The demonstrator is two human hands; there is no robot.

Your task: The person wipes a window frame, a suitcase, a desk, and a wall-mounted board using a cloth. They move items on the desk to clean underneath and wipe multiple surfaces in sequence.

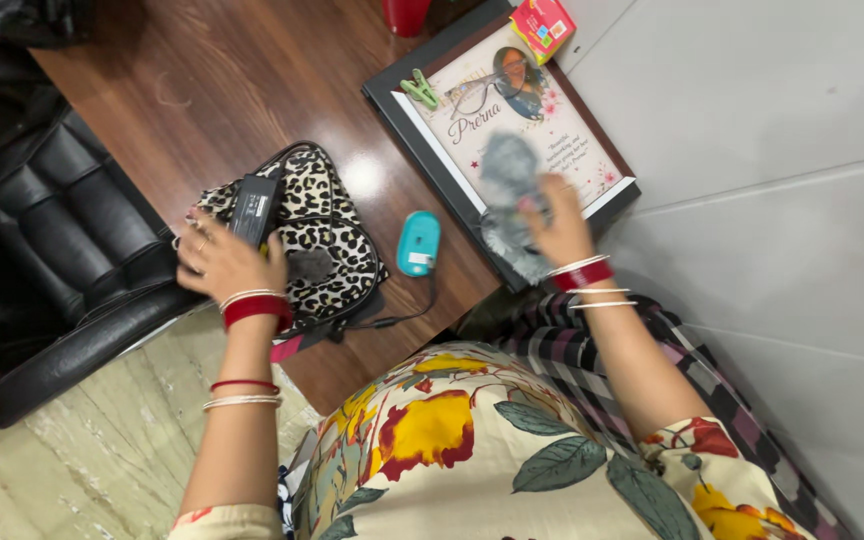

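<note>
**Cloth on frame, adapter on pouch**

Cloth point(508, 190) sits under my right hand point(559, 228) in the upper middle of the frame, grey and blurred. My fingers curl around its lower part and pinch it, and it lies on the glass of the framed picture point(592, 150). The frame is dark-edged and lies flat on the wooden table point(212, 90), its right side close to the pale wall point(772, 110) on the right.

My left hand point(227, 262) is at the left middle. Its fingers are spread, and the tips press on a black power adapter point(255, 207). The adapter rests on a leopard-print pouch point(327, 235) that lies on the table near its front edge. The adapter's cable point(392, 320) runs out below the pouch.

Between my hands lies a teal mouse point(418, 243), just beside the frame's lower left edge and apart from the pouch. A green clip point(419, 90) rests on the frame's upper left corner. A small red packet point(542, 26) lies at its top corner. A black leather chair point(62, 250) stands at the left, touching the table's edge.
</note>
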